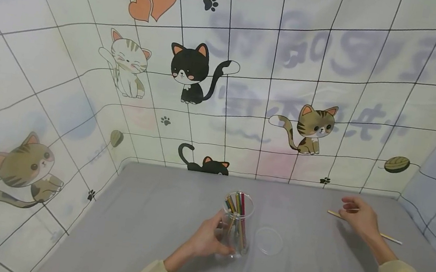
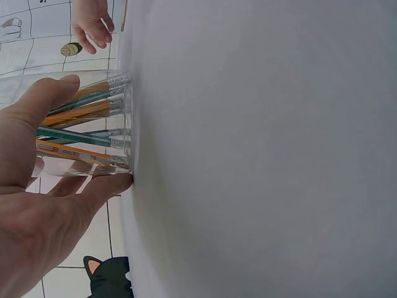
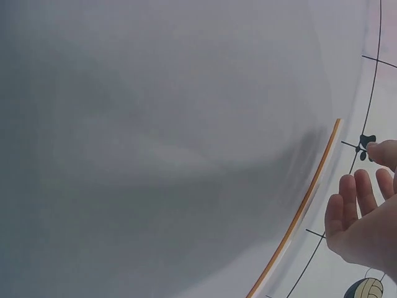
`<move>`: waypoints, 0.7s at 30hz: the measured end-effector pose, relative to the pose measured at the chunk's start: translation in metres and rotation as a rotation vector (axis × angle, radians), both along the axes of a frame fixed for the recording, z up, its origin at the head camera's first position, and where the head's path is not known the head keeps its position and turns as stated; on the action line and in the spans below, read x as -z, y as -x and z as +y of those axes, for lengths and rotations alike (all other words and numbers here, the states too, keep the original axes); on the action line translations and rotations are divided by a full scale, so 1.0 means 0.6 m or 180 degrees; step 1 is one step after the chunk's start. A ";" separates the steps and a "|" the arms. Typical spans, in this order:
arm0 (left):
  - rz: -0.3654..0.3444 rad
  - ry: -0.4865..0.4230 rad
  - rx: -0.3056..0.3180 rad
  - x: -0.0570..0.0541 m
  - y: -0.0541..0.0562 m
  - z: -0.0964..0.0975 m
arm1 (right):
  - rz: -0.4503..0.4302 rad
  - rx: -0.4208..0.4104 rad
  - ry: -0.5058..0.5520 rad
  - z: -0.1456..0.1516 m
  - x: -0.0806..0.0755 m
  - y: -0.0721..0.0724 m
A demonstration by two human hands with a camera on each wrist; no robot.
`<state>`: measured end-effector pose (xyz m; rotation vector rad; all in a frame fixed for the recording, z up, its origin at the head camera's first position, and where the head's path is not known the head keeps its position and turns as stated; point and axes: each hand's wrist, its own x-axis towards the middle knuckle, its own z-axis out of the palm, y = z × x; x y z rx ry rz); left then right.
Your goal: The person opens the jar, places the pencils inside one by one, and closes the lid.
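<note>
left hand: wrapped round the clear cup low on its left side; thumb and fingers seen curled on the wall in the left wrist view; grip clamped on the cup.
clear cup: stood upright on the grey counter, near centre; base on the counter in the left wrist view.
pencils in cup: a bundle of coloured pencils leaned inside, tips up and tilted slightly left.
lid: clear round lid laid flat on the counter just right of the cup, apart from it, untouched.
right hand: held just above the counter, far right; fingers relaxed and spread, nothing gripped; grip apart, as seen in the right wrist view.
loose pencil: a single pale wooden pencil laid flat under and beside the right hand; long axis running left-right, slightly nearer at its right end; middle hidden by the hand in the head view, full edge seen in the right wrist view.
key relation: loose pencil just below the right hand's fingertips, not plainly touched; right hand far nearer to it than the left; cup well apart to the left and nearer.
backdrop: cat-print tiled sheet behind and beside the counter.
</note>
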<state>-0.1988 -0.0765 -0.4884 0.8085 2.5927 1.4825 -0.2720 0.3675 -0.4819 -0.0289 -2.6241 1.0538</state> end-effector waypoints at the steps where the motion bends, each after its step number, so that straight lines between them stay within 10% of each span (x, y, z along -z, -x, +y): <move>1: 0.0001 0.0004 0.0002 0.001 0.001 0.000 | 0.0008 -0.0001 -0.0010 0.001 0.001 0.001; 21: 0.0023 -0.0027 -0.0022 0.000 0.000 -0.001 | 0.0050 0.0079 -0.0202 0.008 0.028 0.018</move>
